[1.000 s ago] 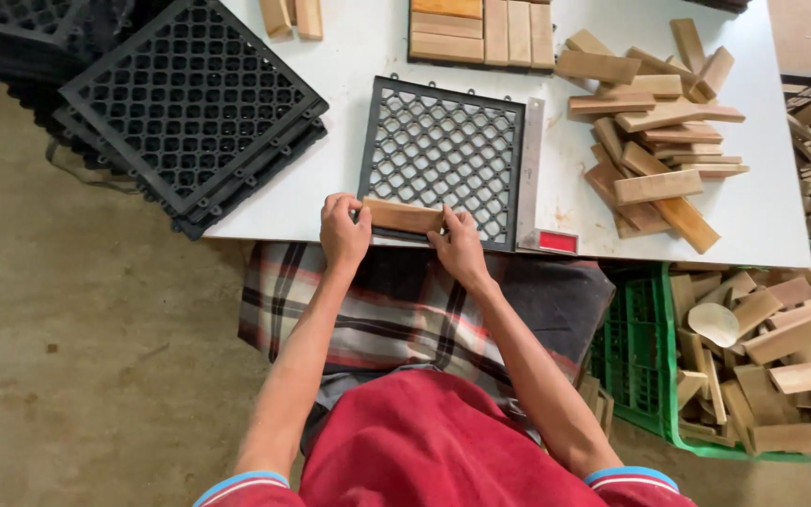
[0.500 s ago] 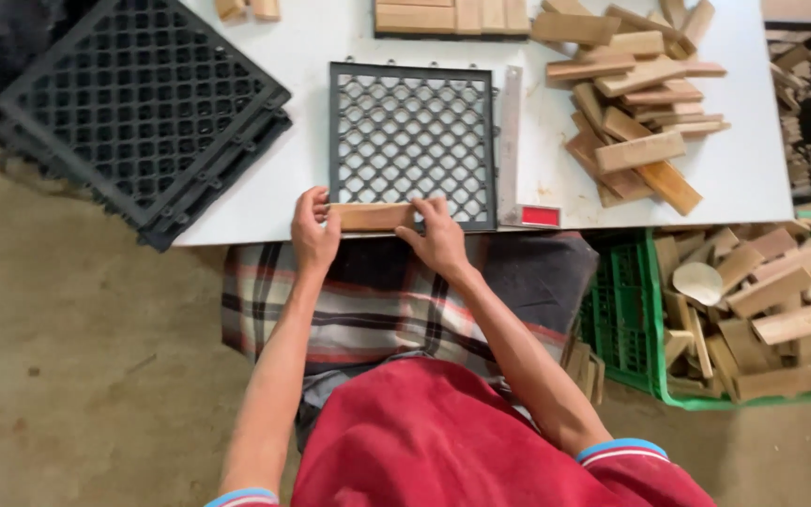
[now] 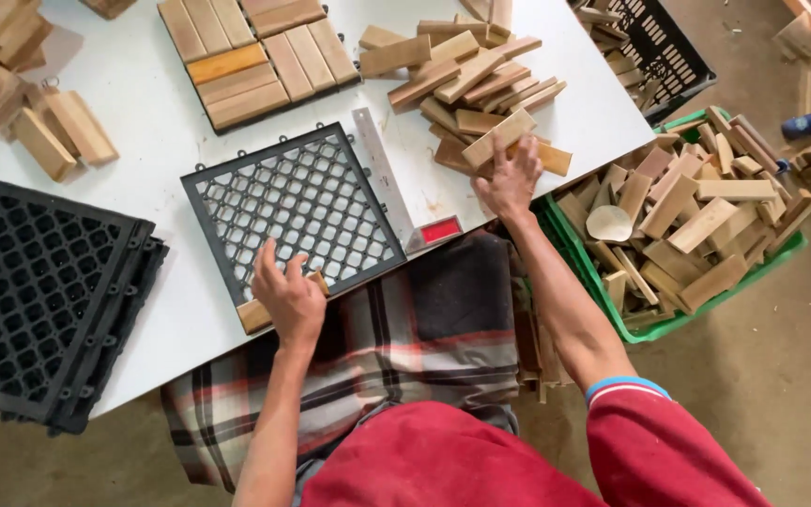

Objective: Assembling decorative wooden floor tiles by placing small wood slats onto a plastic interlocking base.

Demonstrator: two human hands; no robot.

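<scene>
a: starting nearest, what's the left hand doing?

b: it lies flat over a short wooden slat seated at the near edge of the black plastic grid tile. the fingers are spread and pressing down, not curled round it, so it pins the slat rather than grips it.

a: and the grid itself?

b: it sits flat on the white tabletop, turned a little, with only that one slat on it. a metal ruler with a red end lies touching its right edge.

a: so which step would you call this?

b: i'd judge the first slat of a row is being held in place while the next one is fetched. nearly all of the grid is bare.

a: the right hand?

b: out at the loose pile of wooden slats on the tabletop, its fingers closing over the top slat at the near side of the pile. they look loosely bent, touching it; i can't tell whether the slat is lifted yet.

a: what does the next move call for?

b: probably a firm pinch on that one slat without dragging its neighbours, then setting it just beside the pinned one, parallel.

a: anything farther off?

b: a finished wooden tile beyond the grid, a stack of black grid tiles at the left, and a green crate of offcuts on the floor at the right.
</scene>
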